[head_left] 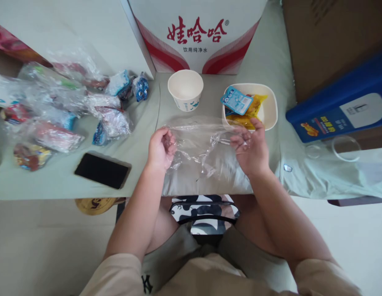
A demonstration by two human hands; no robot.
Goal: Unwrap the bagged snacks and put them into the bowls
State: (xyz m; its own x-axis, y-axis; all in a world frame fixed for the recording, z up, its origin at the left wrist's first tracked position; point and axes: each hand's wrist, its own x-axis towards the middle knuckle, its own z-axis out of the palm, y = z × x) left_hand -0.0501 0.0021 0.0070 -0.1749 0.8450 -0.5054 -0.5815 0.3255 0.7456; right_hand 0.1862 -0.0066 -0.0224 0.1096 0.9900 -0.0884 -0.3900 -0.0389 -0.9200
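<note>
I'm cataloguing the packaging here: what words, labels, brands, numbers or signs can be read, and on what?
"娃哈哈®": white box.
"饮用纯净水": same box, below.
"NY"-like monogram, not fully clear: shorts.
Too small or blurred: print on the blue box, blue packet, bowl, wrapped snacks.

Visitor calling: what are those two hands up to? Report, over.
Left hand closed on clear plastic. Right hand at its other side, grip unclear. White tray holding packets just beyond right hand.
</note>
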